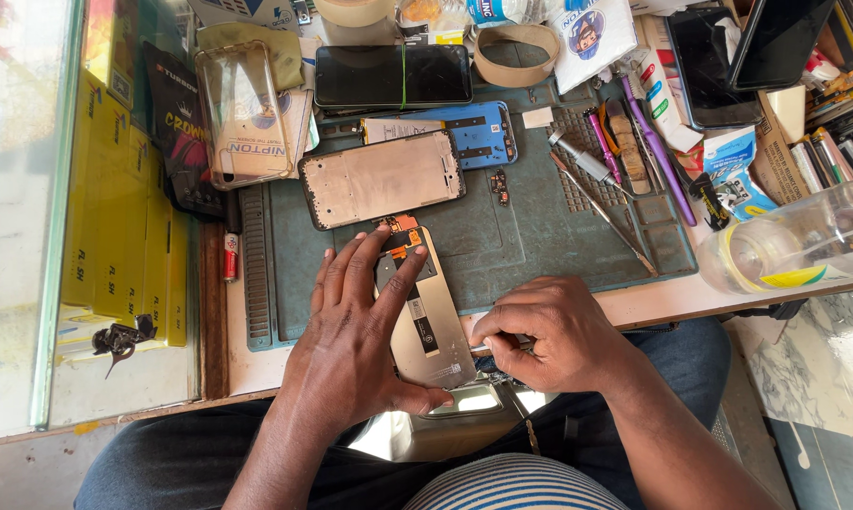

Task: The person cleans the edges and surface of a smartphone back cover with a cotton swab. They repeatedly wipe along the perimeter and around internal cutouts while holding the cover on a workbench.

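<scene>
My left hand (356, 331) lies flat, fingers spread, on a phone display panel (428, 331) that rests face down at the front of a blue-green repair mat (530, 236). An orange flex cable (403, 236) shows at the panel's top end. My right hand (549, 331) is curled at the mat's front edge beside the panel, fingertips pinched together; whether anything small sits in them I cannot tell. Behind the panel lie a phone middle frame (381, 178) and a blue phone body (478, 132) with its board exposed.
A dark phone (393, 76), a clear case (244, 113), tape rolls (516, 52), tweezers and pink-handled screwdrivers (615, 151) crowd the back and right. A clear plastic bottle (795, 241) lies at the right. Yellow boxes (129, 208) sit under glass at the left.
</scene>
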